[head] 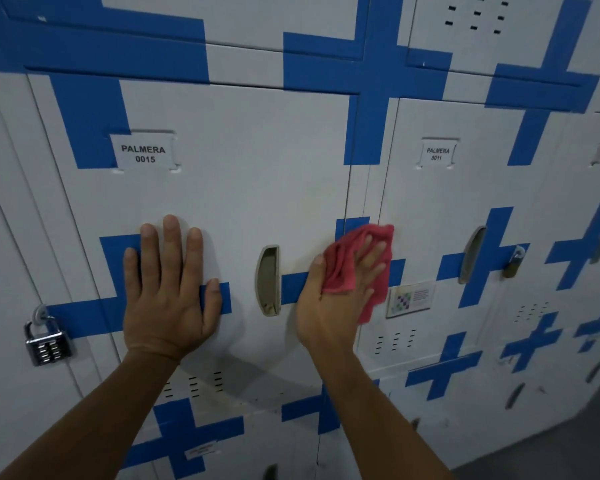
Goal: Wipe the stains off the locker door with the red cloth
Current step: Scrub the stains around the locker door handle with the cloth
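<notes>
While my left hand (168,292) lies spread flat on the locker door (243,174), my right hand (336,289) grips the red cloth (347,261) against the door's right edge, beside the handle recess (268,280).

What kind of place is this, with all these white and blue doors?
Most likely a locker room or staff storage area. The wall is rows of metal locker doors, each with a numbered name tag, and a combination padlock hangs at the left.
</notes>
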{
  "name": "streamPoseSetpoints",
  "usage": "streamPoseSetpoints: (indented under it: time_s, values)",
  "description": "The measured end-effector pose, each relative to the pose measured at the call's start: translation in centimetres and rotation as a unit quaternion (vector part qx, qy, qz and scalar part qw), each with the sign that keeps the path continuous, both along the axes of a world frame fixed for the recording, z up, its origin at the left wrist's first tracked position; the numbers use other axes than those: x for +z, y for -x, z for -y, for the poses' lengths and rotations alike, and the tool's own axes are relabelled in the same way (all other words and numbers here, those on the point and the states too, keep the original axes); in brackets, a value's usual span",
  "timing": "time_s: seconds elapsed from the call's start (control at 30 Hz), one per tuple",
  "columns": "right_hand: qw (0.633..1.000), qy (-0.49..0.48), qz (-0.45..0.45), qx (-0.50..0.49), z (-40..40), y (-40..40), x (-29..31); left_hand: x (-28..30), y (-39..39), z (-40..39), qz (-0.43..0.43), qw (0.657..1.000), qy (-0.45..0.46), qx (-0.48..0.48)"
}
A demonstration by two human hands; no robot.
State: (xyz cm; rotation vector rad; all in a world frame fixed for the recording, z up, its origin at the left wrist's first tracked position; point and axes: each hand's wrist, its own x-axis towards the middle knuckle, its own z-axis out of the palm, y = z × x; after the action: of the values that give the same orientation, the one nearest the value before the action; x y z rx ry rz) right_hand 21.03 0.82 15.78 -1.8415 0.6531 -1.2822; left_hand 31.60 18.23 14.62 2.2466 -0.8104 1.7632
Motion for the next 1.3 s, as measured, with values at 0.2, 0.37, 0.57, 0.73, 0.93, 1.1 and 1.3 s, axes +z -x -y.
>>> streamPoseSetpoints:
  time_s: [0.2,0.37,0.57,0.73,0.93,1.1,1.3]
  values:
    - [0.952,-0.291,0.089,0.042,-0.7,-1.8,-1.5,0.0,-0.2,-0.1,0.013,1.0,0.0,0.004]
    - [0.917,-0.359,0.139,0.104,-2.7,0.3,-3.6,-0.1,-0.2,0.0,0.012,1.0,0.001,0.002]
    - [0.954,-0.275,0.034,0.114,-5.2,-0.2,-9.3,-0.1,-0.2,-0.1,0.014,1.0,0.0,0.005]
    - [0.971,-0.209,-0.039,0.112,-6.8,-0.7,-11.2,0.0,-0.2,-0.1,0.018,1.0,-0.002,0.006]
    - [0.99,-0.049,-0.03,0.131,-8.2,-0.1,-11.5,-0.1,-0.2,-0.1,0.026,1.0,0.0,0.004]
    - [0.977,0.163,-0.063,0.123,-5.5,0.7,-7.7,0.0,-0.2,0.0,0.019,1.0,-0.001,-0.005]
    - [0.966,0.222,-0.062,0.118,-4.1,0.7,-4.9,-0.1,-0.1,0.0,0.014,1.0,0.002,-0.003]
